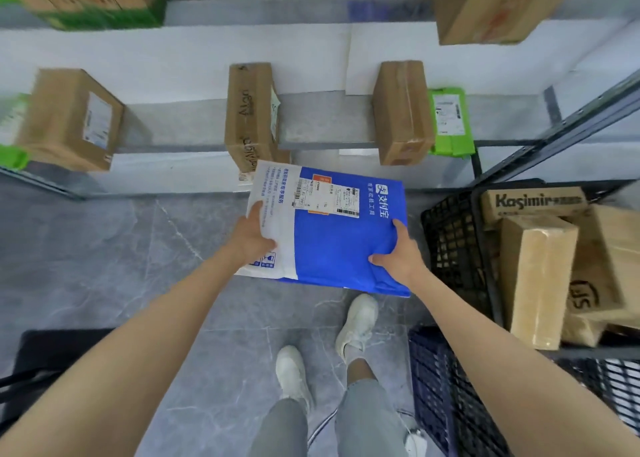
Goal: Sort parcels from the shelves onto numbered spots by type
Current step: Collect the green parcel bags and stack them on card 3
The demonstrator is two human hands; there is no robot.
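grey shelves (322, 124) ahead held brown boxes (251, 117), so i judged much sorting was left. my left hand (251, 238) and right hand (398, 252) gripped one blue mailer (332, 245) (no numbered spot visible).

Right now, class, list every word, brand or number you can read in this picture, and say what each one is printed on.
"Kasimir": cardboard box in the right-hand rack.
"Algo": middle carton on the shelf.
"支付宝": blue and white mailer.
Shipping label on the mailer: too small to read.
Labels on the left carton and green parcel: blurred.
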